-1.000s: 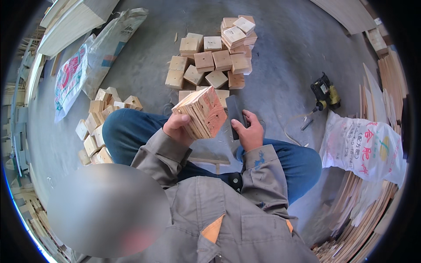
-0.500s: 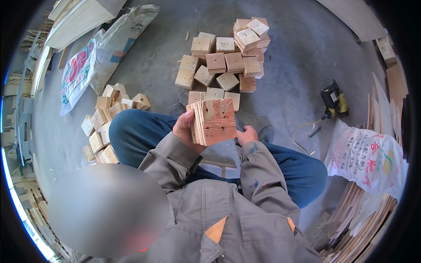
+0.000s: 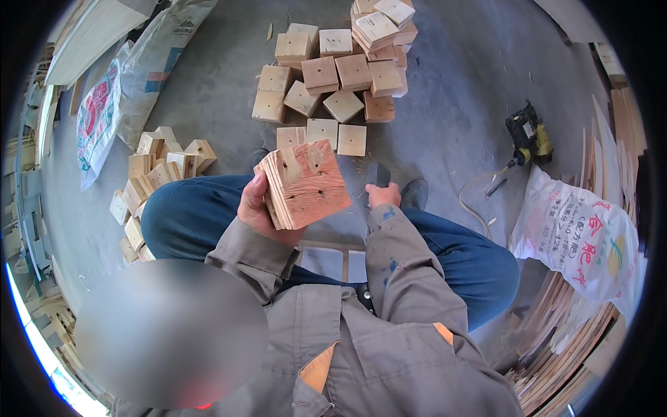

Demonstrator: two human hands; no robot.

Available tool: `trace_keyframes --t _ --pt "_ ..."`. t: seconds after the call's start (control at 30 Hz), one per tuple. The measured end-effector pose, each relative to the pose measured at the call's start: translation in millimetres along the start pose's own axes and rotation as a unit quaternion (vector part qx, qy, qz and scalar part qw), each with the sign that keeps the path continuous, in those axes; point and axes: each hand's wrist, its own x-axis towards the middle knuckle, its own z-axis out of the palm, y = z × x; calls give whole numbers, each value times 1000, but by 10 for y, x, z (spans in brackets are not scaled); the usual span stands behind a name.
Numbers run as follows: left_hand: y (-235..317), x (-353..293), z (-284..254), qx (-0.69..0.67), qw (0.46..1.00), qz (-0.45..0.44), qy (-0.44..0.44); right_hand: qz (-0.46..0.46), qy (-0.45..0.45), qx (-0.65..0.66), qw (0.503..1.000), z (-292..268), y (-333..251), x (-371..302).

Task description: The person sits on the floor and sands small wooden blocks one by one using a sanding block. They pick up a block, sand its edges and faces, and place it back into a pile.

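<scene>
Plywood stack, look: in the head view, plywood stack [image 3: 309,186] with a roughly square, reddish-brown face, coarse grain, a paler patch toward the upper left and several dark holes; pale layered edges show along its left side, a little uneven. Cannot tell whether the layers are joined.
Plywood stack, pointing: square face turned up toward the camera and slightly right, layered edges to the left; upper edge of the face climbs to the right. Face near square, so no clear long axis on it.
Plywood stack, place: held up over the lap, between the knees of the blue trousers [image 3: 191,212].
Left hand: left hand [image 3: 258,207] gripping the stack from its left side, thumb along the layers; other fingers mostly hidden.
Right hand: right hand [image 3: 383,196] closed around a dark bar [image 3: 378,174], apart from the stack, near the right shoe [image 3: 415,194].
Dark bar: far end points away from the person; the rest mostly hidden.
Floor ahead: cluster of wooden blocks [image 3: 344,106] on the grey floor [image 3: 451,90], many with a small dark hole.
Floor left: smaller heap of wooden blocks [image 3: 137,189] beside the knee.
Floor right: black-and-yellow power tool [image 3: 531,133] with a pale hose [image 3: 462,189]; white printed sack [image 3: 573,226] nearby.
</scene>
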Motion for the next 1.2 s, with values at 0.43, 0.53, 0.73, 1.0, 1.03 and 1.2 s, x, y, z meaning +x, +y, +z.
trace_keyframes --t 0.43,0.53,0.73,1.0,1.03,1.2 --pt "19 20 21 -14 999 13 -32 -138 49 85 986 48 -315 156" --pt "18 15 -46 -15 999 29 -35 -242 43 106 964 -105 -731 -32" --pt "37 29 -21 -12 998 -5 -68 -255 -83 273 924 -225 -888 -34" --pt "55 -90 9 -26 988 -47 -142 -276 -289 404 823 -1431 -1419 -1112" --pt "56 -95 -8 -19 986 -51 -159 -293 -331 403 801 -1541 -1394 -1238" --pt "-15 -171 62 11 977 -47 -206 -358 -464 361 726 -1828 -1019 -1771"
